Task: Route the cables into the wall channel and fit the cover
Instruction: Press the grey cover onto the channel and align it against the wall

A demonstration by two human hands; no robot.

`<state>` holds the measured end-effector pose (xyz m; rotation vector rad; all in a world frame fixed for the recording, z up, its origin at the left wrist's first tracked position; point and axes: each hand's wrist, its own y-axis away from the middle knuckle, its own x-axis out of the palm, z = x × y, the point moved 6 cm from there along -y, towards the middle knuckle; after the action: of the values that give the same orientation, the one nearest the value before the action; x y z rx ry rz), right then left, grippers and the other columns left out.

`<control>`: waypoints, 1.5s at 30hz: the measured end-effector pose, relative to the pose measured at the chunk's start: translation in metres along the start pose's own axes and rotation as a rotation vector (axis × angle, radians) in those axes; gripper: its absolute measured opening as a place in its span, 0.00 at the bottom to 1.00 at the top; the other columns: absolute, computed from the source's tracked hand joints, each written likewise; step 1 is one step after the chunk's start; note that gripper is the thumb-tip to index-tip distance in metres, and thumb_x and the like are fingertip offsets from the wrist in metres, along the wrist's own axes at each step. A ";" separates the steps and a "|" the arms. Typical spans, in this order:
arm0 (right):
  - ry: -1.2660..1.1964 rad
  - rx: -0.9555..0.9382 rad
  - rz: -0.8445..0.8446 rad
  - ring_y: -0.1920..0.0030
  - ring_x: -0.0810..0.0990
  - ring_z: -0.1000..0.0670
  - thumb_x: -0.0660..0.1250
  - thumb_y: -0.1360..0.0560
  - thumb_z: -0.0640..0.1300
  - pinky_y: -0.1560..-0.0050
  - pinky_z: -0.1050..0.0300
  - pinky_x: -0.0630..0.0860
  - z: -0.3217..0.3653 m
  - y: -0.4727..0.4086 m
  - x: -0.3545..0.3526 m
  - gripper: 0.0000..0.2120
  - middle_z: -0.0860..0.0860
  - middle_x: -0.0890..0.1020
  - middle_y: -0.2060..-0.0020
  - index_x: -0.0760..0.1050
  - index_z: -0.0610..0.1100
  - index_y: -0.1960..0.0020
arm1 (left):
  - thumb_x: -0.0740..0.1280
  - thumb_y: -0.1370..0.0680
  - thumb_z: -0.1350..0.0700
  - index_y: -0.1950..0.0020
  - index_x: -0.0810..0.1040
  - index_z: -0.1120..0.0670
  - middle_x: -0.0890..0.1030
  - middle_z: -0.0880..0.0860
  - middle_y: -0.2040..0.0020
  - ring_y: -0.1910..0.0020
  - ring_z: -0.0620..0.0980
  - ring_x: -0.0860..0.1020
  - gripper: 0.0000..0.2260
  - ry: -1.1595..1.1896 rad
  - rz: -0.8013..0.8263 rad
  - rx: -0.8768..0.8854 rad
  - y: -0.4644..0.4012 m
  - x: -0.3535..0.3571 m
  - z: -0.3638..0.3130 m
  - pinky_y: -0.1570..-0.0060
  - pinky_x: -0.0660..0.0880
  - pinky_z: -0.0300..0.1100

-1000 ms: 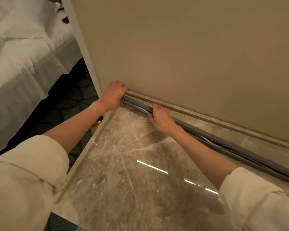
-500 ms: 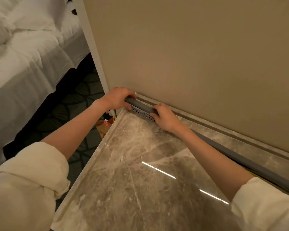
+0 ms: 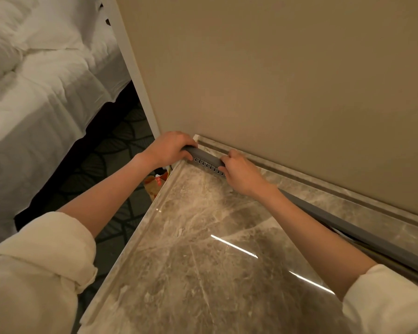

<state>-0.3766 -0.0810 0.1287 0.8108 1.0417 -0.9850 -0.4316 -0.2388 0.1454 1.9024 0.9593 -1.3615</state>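
Gripping the grey cover (image 3: 206, 157) at its end, I have my left hand (image 3: 169, 148) and right hand (image 3: 239, 173) curled around it along the bench's (image 3: 203, 261) back edge by the wall (image 3: 275, 80).

Cover (image 3: 362, 225) runs off the right edge; hands hide its left end.

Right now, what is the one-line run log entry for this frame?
step: fitting cover | left hand: grips cover end | right hand: grips cover | channel: slots visible between hands | far right: cover unseated
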 end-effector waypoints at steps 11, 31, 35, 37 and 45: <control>0.005 -0.019 0.003 0.52 0.79 0.39 0.60 0.21 0.50 0.64 0.52 0.68 0.024 -0.029 0.017 0.16 0.40 0.78 0.48 0.65 0.38 0.42 | 0.66 0.23 0.58 0.37 0.77 0.57 0.80 0.55 0.39 0.38 0.55 0.76 0.15 0.058 -0.275 0.047 0.021 0.013 0.002 0.36 0.71 0.53; -0.342 -0.096 0.154 0.64 0.73 0.48 0.59 0.21 0.47 0.65 0.55 0.66 0.030 -0.009 -0.016 0.07 0.50 0.76 0.64 0.72 0.45 0.51 | 0.69 0.25 0.61 0.38 0.74 0.64 0.80 0.62 0.43 0.44 0.60 0.79 0.17 -0.322 -0.380 0.163 0.055 -0.008 -0.011 0.42 0.77 0.52; -0.431 -0.102 0.190 0.69 0.71 0.50 0.59 0.20 0.47 0.66 0.54 0.68 0.036 -0.002 -0.023 0.10 0.49 0.74 0.66 0.73 0.41 0.50 | 0.68 0.25 0.61 0.41 0.75 0.64 0.81 0.62 0.47 0.47 0.59 0.80 0.14 -0.410 -0.457 0.212 0.061 -0.013 -0.017 0.43 0.77 0.51; -0.465 -0.100 0.198 0.72 0.70 0.52 0.58 0.20 0.47 0.66 0.55 0.68 0.039 0.000 -0.022 0.10 0.50 0.72 0.68 0.73 0.40 0.49 | 0.67 0.25 0.62 0.44 0.77 0.65 0.82 0.62 0.49 0.50 0.59 0.80 0.11 -0.413 -0.498 0.217 0.063 -0.014 -0.021 0.45 0.78 0.50; -0.537 0.010 0.267 0.72 0.74 0.51 0.58 0.22 0.54 0.75 0.61 0.72 0.041 0.001 -0.012 0.15 0.48 0.75 0.64 0.73 0.42 0.50 | 0.71 0.30 0.67 0.49 0.79 0.65 0.83 0.61 0.55 0.57 0.59 0.81 0.10 -0.400 -0.529 0.187 0.072 -0.009 -0.028 0.52 0.80 0.50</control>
<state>-0.3654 -0.1143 0.1532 0.6223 0.4536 -0.9071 -0.3592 -0.2580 0.1665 1.4561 1.2025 -2.1054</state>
